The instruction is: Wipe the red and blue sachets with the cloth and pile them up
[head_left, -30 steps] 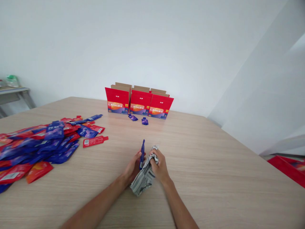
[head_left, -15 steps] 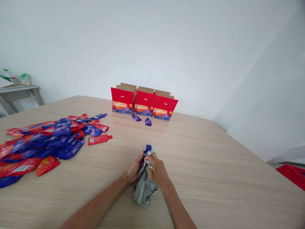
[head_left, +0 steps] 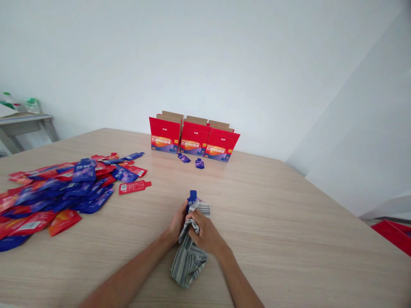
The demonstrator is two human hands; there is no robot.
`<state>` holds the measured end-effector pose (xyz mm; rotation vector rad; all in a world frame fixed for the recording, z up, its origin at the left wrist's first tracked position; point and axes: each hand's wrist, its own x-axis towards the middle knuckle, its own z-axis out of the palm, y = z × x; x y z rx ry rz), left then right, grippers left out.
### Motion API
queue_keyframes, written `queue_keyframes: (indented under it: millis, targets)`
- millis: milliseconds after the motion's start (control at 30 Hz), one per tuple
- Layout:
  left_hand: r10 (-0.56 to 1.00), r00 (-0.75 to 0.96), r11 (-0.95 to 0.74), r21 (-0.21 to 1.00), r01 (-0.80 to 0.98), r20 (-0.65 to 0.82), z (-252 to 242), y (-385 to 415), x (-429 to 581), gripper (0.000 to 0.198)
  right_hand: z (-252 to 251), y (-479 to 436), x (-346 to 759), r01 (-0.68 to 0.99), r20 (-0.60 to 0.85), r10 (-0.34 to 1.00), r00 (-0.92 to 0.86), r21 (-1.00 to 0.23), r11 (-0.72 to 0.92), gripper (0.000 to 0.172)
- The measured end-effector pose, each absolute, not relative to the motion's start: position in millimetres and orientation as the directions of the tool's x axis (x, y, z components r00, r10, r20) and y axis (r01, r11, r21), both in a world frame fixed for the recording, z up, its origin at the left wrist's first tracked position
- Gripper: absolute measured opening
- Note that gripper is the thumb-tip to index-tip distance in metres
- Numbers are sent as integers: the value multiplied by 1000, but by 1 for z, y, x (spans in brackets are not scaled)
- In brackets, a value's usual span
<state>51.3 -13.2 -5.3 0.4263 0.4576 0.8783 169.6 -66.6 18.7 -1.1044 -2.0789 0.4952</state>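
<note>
A blue spouted pouch stands out above my two hands near the middle of the table, its narrow end pointing away from me. My left hand grips the pouch from its left side; part of those fingers is hidden behind the cloth. Bunched in my right hand is a grey striped cloth, pressed against the face of the pouch. The cloth's lower end hangs down toward me, and it covers most of the pouch.
A heap of red and blue pouches lies at the left, with a single red pouch beside it. Three red boxes, flaps up, stand at the back by the wall. Two small blue pouches lie before them. Something red is at the far right.
Both hands, with the pouch and cloth, have shifted slightly left. The cloth's upper end now spreads out to the right over the pouch.
</note>
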Motion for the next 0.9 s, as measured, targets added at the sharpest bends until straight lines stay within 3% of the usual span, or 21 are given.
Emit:
queue_keyframes:
  millis: [133, 267, 367, 433, 533, 700, 800, 900]
  targets:
    - [801, 561, 573, 539, -617, -210, -7, -11, 51, 35, 16, -65, 171, 573, 416, 836, -357, -610, 548, 30]
    - [785, 556, 601, 557, -573, -274, -15, -16, 61, 24, 17, -59, 185, 586, 525, 838, -151, -635, 504, 20]
    - [736, 615, 647, 562, -515, -284, -19, -20, 65, 26, 19, -57, 192, 578, 550, 835, -21, -675, 459, 16]
    - [716, 632, 665, 565, -488, -297, -16, -22, 62, 30, 20, -58, 191, 575, 537, 843, -43, -676, 460, 16]
    - [723, 609, 665, 567, -486, -326, -8, -21, 55, 37, 20, -63, 182, 571, 476, 850, -226, -642, 511, 23]
    - [817, 535, 546, 588, -597, -216, 3, -11, 44, 41, 19, -68, 169, 569, 354, 832, -428, -609, 552, 33]
    - [807, 542, 553, 617, -560, -232, 1, -9, 43, 39, 19, -65, 172, 584, 391, 840, -377, -604, 543, 31]
    - [780, 582, 557, 678, -480, -229, -2, -14, 45, 36, 19, -60, 181, 587, 497, 843, -204, -627, 512, 23]
